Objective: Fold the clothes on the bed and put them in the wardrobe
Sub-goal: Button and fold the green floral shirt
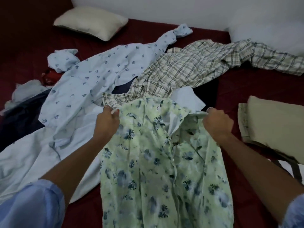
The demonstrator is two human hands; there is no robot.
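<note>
The green floral shirt (pixel 158 162) lies nearest, its long axis running from the camera toward the pile, collar at the far end. The left hand (pixel 107 123) and the right hand (pixel 217 124) each pinch a shoulder of it. Behind it on the bed (pixel 246 83) lie a checked shirt (pixel 189 66) and a pale blue shirt (pixel 92 79). No writing can be read.

On the bed (pixel 246 89), the floral shirt (pixel 156 162) lies nearest, its top corners pinched by the left hand (pixel 107 122) and right hand (pixel 217 124). Behind it lies the plaid shirt (pixel 189 68), and left of that the leaf-print shirt (pixel 92 76). Folded trousers (pixel 271 122) sit right. A pillow (pixel 90 22) rests far behind.
</note>
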